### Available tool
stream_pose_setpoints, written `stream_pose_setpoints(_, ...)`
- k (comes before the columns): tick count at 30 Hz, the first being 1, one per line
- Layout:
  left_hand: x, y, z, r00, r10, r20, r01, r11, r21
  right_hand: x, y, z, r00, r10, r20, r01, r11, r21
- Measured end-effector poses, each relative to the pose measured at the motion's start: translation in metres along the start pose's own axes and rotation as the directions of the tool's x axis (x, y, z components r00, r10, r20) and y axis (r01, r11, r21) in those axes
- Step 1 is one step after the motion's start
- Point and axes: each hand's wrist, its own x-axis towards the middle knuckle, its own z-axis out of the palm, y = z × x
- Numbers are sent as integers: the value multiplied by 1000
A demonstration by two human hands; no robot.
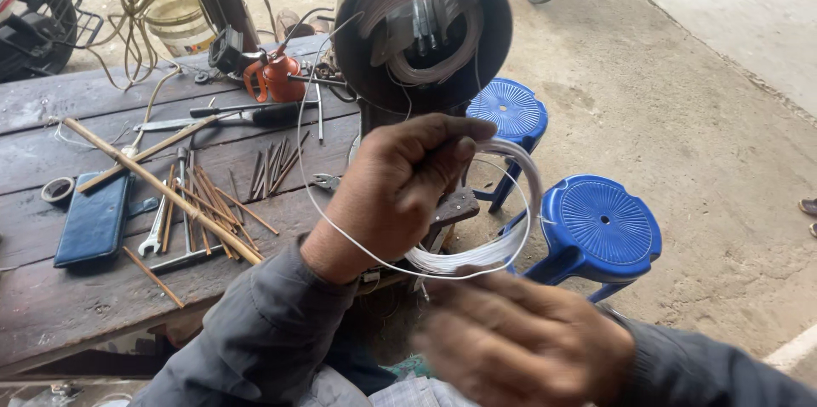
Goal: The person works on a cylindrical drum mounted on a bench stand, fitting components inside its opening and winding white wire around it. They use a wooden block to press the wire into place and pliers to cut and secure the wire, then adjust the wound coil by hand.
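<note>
The left hand (400,190) pinches the top of a coil of thin white wire (502,228) between thumb and fingers. The right hand (519,343), blurred, touches the bottom of the coil; I cannot tell its grip. The coil hangs in the air just beyond the right edge of the wooden workbench (51,305), below the open motor housing (425,24) and near two blue plastic stools (600,224).

Outdoor repair workshop; tool-strewn wooden bench (51,305); opened motor stator (423,24).
</note>
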Motion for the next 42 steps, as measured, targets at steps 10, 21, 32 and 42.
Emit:
stream_pose_setpoints(10, -5, 12, -11, 988, -150, 19, 150, 989, 7, -3, 43, 4, 524, 820, -229, -574, 539, 617)
stream_pose_setpoints(21, -12, -1, -7, 967, -176, 182, 214, 953, -215, 50, 27, -31, 840, 511, -181, -524, 851, -32)
stream_pose_setpoints(32, -26, 10, -7, 988, 142, -53, -147, 985, -92, 26, 49, 3, 802, 587, -109, -585, 809, 51)
stream_pose_setpoints(42, -35, -21, 0, 979, 123, -164, -93, 980, 174, 36, 46, 1, 874, 478, -89, -484, 874, -53)
